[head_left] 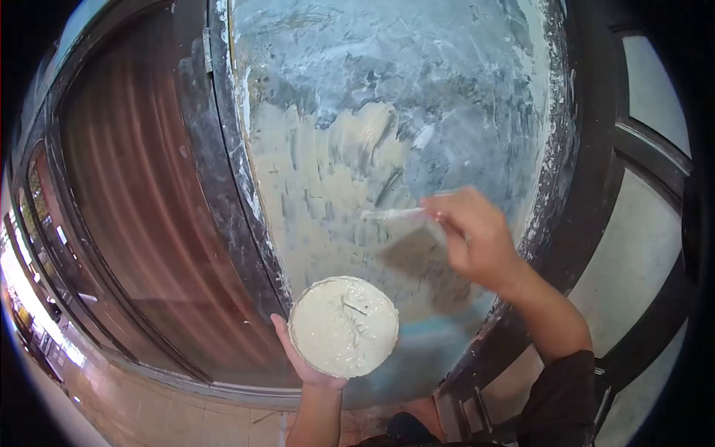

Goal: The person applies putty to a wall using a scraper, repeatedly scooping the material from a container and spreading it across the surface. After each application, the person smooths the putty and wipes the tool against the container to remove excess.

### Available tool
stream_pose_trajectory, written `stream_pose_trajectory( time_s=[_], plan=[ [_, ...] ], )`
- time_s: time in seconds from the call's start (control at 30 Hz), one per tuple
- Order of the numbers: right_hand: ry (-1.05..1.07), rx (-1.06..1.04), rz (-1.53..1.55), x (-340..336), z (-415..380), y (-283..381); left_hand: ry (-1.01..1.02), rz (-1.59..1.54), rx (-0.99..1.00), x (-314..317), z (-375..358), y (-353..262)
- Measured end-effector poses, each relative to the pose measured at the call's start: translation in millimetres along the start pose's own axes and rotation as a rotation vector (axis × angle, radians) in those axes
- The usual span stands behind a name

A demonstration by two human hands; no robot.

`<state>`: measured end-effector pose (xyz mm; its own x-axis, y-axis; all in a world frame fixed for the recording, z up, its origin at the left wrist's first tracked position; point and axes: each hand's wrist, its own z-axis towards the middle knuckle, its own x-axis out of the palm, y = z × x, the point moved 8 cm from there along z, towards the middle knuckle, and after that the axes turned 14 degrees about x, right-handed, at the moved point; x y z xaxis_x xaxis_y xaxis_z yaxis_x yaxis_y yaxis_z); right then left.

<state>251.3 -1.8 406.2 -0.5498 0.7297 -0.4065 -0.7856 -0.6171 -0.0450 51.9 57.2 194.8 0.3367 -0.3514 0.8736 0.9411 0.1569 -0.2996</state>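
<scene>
White tool [393, 214] sits pinched in curled right hand [477, 235].

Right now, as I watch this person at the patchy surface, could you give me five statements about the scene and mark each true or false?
1. The left hand supports a round container. True.
2. The right hand is empty. False: it grips a thin, pale-edged tool.
3. The container is nearly empty. False: creamy material reaches close to its rim.
4. In this view, the right hand appears higher than the container. True.
5. The surface is one even colour. False: a beige coating meets a patchy blue-grey area above.
</scene>
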Motion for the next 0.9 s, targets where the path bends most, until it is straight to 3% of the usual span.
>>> stream_pose_trajectory(
  time_s=[0.07, 0.1, 0.17, 0.27, 0.3, 0.47, 0.57, 0.63, 0.87, 0.9],
  plan=[
    [0.039, 0.504, 0.171, -6, 16, -54, -0.009, -0.033, -0.014, -8, 2, 3],
    [0.034, 0.502, 0.168, -11, 27, -61, -0.003, -0.035, -0.016, -10, 3, 3],
    [0.052, 0.729, 0.234, -18, 42, -94, -0.001, -0.016, 0.008, -14, 6, 1],
    [-0.028, 0.611, 0.236, -20, 62, -116, -0.081, -0.200, -0.022, -5, 8, -2],
    [0.016, 0.635, 0.137, -21, 69, -117, -0.020, -0.018, 0.021, -12, 10, -5],
    [0.038, 0.666, 0.051, -10, 84, -133, -0.011, -0.071, 0.017, -7, 10, -11],
    [0.019, 0.638, 0.012, -6, 93, -146, -0.186, -0.324, 0.025, -19, 10, -13],
    [0.004, 0.669, 0.064, -11, 98, -150, -0.055, -0.077, 0.064, -23, 12, -16],
    [0.001, 0.576, -0.075, -1, 100, -148, 0.055, -0.071, 0.080, -17, 9, -23],
    [0.016, 0.653, -0.012, -4, 104, -147, 0.067, -0.090, 0.073, -15, 9, -23]
  ],
)
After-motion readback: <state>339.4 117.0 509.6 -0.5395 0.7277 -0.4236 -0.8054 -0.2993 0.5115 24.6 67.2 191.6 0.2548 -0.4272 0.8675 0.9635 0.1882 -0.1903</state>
